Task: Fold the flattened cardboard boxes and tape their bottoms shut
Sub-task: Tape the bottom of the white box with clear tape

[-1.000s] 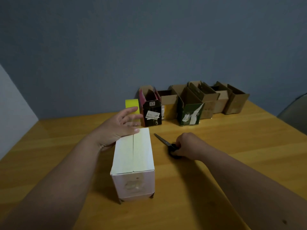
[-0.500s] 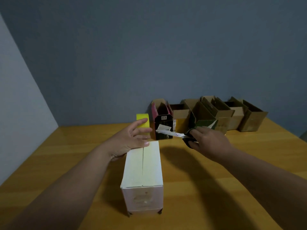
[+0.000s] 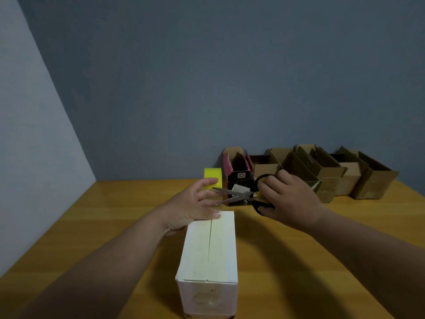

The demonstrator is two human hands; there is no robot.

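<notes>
Head view: white box (image 3: 210, 254) stood on counter (image 3: 287, 254), seam up.
Left hand (image 3: 195, 207): fingers flat, pressing far end.
Right hand (image 3: 287, 199): gripping scissors (image 3: 239, 194).
Handling: probably light, stiff, crushable; steady by edges.

white box (image 3: 210, 252), yellow tape roll (image 3: 212, 177), black-handled scissors (image 3: 243, 195), brown cartons (image 3: 331, 173), orange-brown wooden table (image 3: 92, 226)

Pretty dim room here. A flat blue-grey painted wall (image 3: 230, 77) fills the far side, a paler grey wall (image 3: 27, 146) angles in on the left, and a honey-coloured wooden table (image 3: 119, 217) stretches across the near part.
</notes>
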